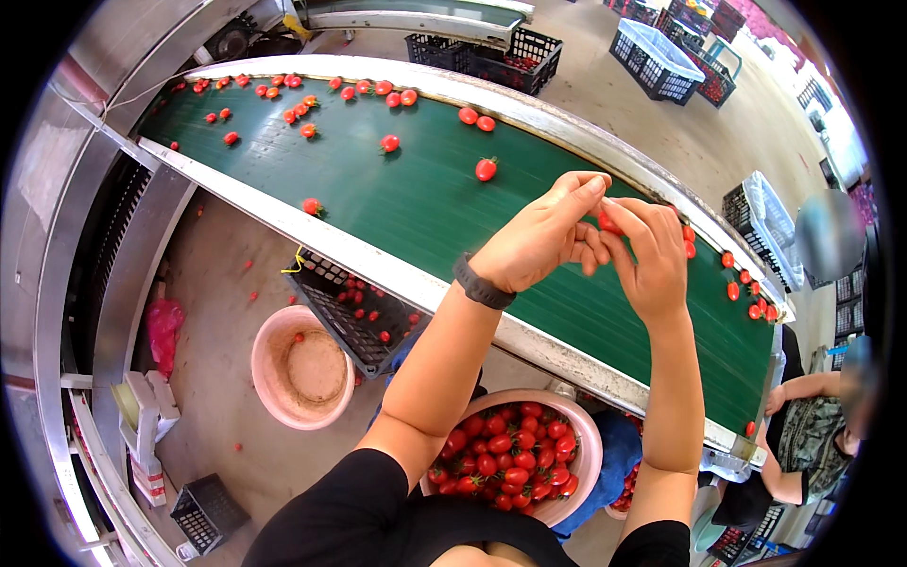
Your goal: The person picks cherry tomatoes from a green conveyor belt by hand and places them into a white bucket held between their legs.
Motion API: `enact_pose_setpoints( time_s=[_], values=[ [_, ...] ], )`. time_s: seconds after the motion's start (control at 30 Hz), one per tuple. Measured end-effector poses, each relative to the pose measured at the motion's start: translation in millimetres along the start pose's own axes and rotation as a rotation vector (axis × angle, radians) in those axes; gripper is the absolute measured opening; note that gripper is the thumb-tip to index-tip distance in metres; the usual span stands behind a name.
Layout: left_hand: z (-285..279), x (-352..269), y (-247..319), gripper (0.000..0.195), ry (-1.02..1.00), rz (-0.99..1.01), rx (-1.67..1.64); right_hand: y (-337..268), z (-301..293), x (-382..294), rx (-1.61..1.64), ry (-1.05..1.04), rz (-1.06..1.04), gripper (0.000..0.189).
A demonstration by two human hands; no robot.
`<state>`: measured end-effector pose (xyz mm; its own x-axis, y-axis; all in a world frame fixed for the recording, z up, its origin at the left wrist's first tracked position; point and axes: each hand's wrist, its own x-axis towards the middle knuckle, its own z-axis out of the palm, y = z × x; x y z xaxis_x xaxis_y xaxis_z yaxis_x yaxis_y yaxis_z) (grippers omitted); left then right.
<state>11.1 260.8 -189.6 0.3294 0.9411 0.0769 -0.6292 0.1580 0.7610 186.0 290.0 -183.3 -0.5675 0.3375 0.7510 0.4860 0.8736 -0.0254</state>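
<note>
Both hands are raised over a green conveyor belt (439,191). My right hand (648,248) pinches a small red tomato (609,222) between its fingertips. My left hand (542,230), with a dark band on its wrist, is right beside it, thumb and forefinger near the tomato; whether it also grips something cannot be told. Loose red tomatoes, some with green stems, lie scattered on the belt, one (486,169) to the left of my hands and several along the far edge. In my lap stands a pink tub (592,453) full of red tomatoes (516,459).
Metal rails (340,244) border the belt. Below left are a pink bucket (262,358) and a tilted black crate (347,347) with tomatoes. More crates (655,64) stand on the floor beyond the belt. A person (811,432) sits at the right end.
</note>
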Motion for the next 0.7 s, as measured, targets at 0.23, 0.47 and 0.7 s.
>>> enact_pose_setpoints(
  time_s=[0.23, 0.47, 0.7],
  values=[
    [1, -7, 1, 0.039, -0.151, -0.020, 0.151, -6, -6, -4, -0.037, 0.001, -0.115, 0.037],
    [1, -31, 32, 0.029, 0.012, 0.419, 0.345, 14, -14, -12, 0.002, -0.028, -0.033, 0.038],
    [-49, -149, 71, 0.020, 0.406, 0.768, 0.411, 52, -12, -35, -0.036, -0.086, 0.146, 0.030]
  ],
)
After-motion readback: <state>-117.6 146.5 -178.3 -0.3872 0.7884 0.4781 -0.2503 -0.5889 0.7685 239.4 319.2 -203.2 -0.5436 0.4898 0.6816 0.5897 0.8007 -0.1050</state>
